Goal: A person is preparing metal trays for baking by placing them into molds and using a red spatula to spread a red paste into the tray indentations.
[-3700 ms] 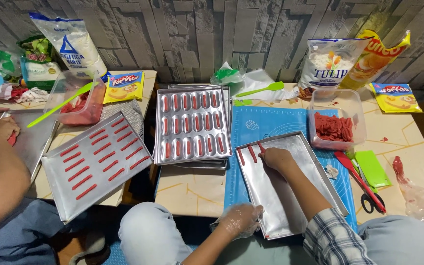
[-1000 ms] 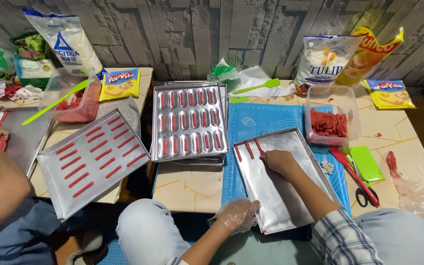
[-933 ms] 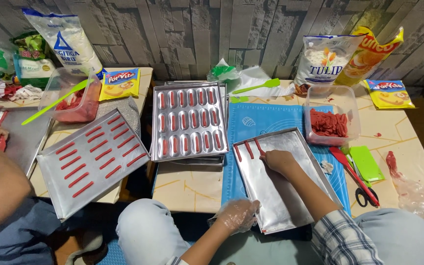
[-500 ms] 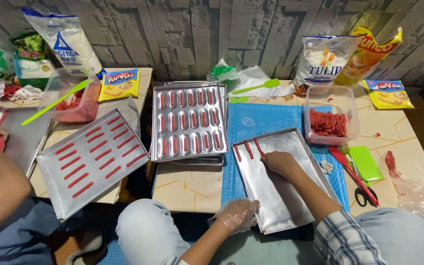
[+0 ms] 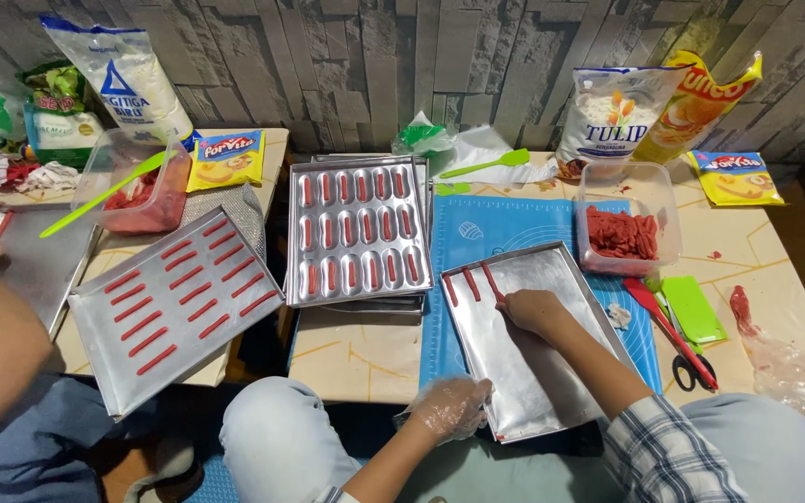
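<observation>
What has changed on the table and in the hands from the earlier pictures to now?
Almost nothing. The right hand stays at the third red dough strip on the flat silver baking tray, and the gloved left hand still steadies the tray's near edge. Only the camera view shifted slightly. The clear plastic box of red strips and the oval-cavity mould tray did not move.

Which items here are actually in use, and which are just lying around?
In use: right hand laying red strips on the flat tray; left hand steadying it; tub of strips.

Lying about: scissors, green spatula, flour bag, yellow sachet.
</observation>
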